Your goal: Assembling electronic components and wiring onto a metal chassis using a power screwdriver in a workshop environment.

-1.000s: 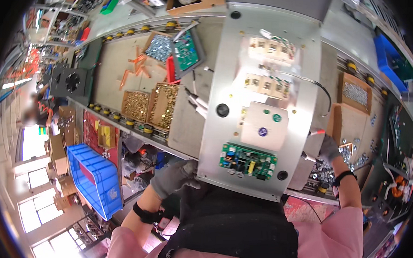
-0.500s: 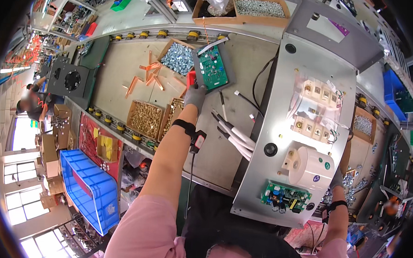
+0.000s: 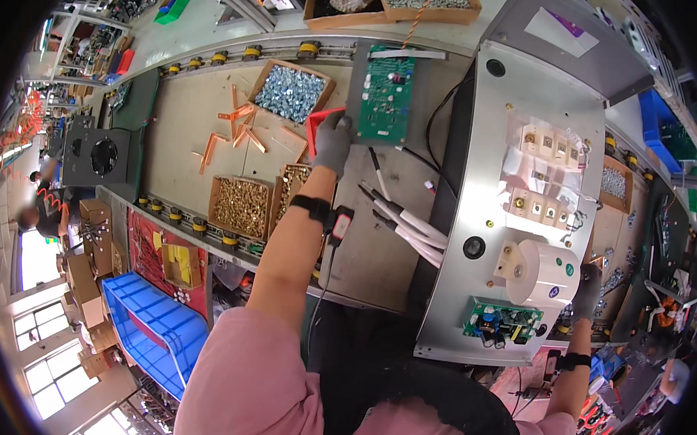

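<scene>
My left hand (image 3: 334, 143), in a grey glove, has its fingers curled beside a red open box (image 3: 313, 131). Its thumb side is close to the left edge of a grey plate that carries a green circuit board (image 3: 386, 100). The fingertips and anything between them are hidden. My right hand (image 3: 587, 291), also gloved, is at the right side of a large metal panel (image 3: 476, 189), and its fingers do not show clearly. On the panel are cream terminal blocks (image 3: 553, 145), a white round component (image 3: 546, 273) and a small green board (image 3: 502, 323).
Left of the board lie copper bars (image 3: 239, 125), a box of silvery hardware (image 3: 288, 92) and boxes of brass hardware (image 3: 241, 205). White cables (image 3: 415, 233) reach out from the panel. A blue crate (image 3: 157, 326) stands at lower left. Another person (image 3: 45, 209) is far left.
The plate with the circuit board has turned from tilted to nearly straight. My left hand has moved farther away along the red box. More of my right hand shows beside the panel.
</scene>
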{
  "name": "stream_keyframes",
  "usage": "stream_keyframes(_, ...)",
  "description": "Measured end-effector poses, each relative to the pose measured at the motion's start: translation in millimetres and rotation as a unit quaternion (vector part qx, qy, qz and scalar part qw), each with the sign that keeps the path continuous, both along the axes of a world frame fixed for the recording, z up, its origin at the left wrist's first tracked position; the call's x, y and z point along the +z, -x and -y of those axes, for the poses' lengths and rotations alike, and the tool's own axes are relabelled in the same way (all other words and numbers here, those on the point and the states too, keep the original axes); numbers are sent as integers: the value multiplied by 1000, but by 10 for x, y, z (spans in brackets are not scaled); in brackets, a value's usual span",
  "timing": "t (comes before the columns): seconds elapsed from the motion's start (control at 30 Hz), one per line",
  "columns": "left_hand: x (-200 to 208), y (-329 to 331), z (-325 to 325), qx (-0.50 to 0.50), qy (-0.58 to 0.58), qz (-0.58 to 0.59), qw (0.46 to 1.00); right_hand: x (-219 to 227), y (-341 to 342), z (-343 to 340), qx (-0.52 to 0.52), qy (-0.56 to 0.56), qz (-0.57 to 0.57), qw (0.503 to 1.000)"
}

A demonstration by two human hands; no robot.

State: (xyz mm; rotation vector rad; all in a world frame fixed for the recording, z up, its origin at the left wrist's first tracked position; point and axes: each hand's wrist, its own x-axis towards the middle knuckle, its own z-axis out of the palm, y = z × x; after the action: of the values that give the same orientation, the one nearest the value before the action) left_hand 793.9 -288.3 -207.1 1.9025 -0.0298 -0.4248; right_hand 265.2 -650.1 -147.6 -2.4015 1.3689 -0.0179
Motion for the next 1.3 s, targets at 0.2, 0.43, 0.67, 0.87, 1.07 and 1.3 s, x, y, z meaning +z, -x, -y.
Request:
stream_keyframes(0.2,48,-39,239,-59,-99,41,993,509,-67,-442,-41,-97,187,977)
stream_keyframes(0.43,791,1142,-535,-69,-184,149,969,947,-321,-1477,-142,-468,386,782)
stream_keyframes(0.67,863,2082,-649,-238,-83,358,899,1250,-498,-1661,-117,-451,414,782)
stream_keyframes(0.87,655,2156,-479,-65,430,-505,745,1421,-531,-1796,-112,-483,420,760)
stream_keyframes(1.07,850,2224,-641,-124,472,-578,654,1473,-512,-1810,-141,-461,434,761)
stream_keyframes(1.3,1215,2358,-617,-284,105,312,900,1558,-569,-1841,-177,-434,420,777)
